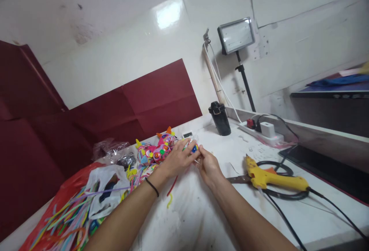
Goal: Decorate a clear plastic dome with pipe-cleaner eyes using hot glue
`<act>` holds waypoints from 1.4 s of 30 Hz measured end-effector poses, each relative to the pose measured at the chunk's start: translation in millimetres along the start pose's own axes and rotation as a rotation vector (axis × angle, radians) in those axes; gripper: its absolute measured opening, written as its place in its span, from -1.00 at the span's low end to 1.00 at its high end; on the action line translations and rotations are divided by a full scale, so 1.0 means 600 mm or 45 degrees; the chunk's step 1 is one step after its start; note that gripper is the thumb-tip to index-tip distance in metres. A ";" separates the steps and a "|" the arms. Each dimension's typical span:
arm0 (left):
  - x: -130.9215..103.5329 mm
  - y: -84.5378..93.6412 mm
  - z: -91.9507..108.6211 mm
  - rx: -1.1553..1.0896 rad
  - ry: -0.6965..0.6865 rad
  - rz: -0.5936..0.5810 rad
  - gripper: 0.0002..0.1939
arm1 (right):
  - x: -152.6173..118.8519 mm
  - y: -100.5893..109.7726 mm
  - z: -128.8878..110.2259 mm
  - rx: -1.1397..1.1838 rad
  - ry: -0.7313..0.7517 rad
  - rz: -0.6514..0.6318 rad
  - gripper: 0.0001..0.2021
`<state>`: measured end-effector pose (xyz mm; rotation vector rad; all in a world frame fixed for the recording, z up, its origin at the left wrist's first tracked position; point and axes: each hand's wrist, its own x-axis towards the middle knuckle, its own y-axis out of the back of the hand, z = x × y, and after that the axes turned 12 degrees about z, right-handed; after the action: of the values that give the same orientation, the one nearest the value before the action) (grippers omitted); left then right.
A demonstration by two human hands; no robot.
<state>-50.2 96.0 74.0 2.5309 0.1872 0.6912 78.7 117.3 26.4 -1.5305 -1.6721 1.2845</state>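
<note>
Over the white tabletop my left hand [179,158] and my right hand [210,166] meet, both closed on a small colourful craft figure [195,148]. A blue and yellow round spot shows on it; fingers cover most of the rest. Left of the hands lies a cluster of similar bright craft figures [161,153] with button-like eyes and pointed orange and yellow tips. A red strip [172,186] and a short yellow strip [169,201] lie below my left hand.
A yellow glue gun [276,180] with coiled black cable lies right, beside a dark flat panel [325,172]. Behind stand a black cup [220,119], a power strip [261,133] and a lamp [236,35]. Coloured strips [65,220] and a white plastic bag [96,178] fill the left.
</note>
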 end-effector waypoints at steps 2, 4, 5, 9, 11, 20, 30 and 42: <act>-0.002 0.000 0.004 0.021 0.014 -0.005 -0.65 | 0.004 0.001 0.003 -0.005 -0.015 0.022 -0.82; -0.004 -0.001 0.008 0.036 0.024 -0.010 -0.65 | 0.006 0.002 0.006 -0.005 -0.025 0.039 -0.85; -0.005 -0.001 0.009 0.040 0.026 -0.012 -0.65 | 0.007 0.002 0.006 -0.003 -0.029 0.046 -0.86; -0.009 -0.004 0.013 0.056 0.031 -0.019 -0.66 | 0.006 0.001 0.006 0.007 -0.043 0.077 -0.88; -0.010 -0.007 0.015 0.066 0.035 -0.022 -0.67 | 0.004 0.000 0.006 0.006 -0.053 0.099 -0.89; -0.016 -0.035 0.031 0.110 0.085 0.043 -0.67 | 0.002 0.001 0.000 -0.009 -0.035 0.190 -0.87; -0.034 -0.053 0.050 0.071 0.199 0.169 -0.68 | 0.004 0.002 0.006 -0.069 0.011 0.241 -0.86; -0.068 -0.062 0.072 0.020 0.325 0.182 -0.66 | 0.003 0.011 0.025 -0.234 -0.017 0.299 -0.84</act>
<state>-63.6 98.8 5.0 2.4817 0.0998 1.0740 68.2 114.2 14.1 -1.8778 -1.6972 1.2876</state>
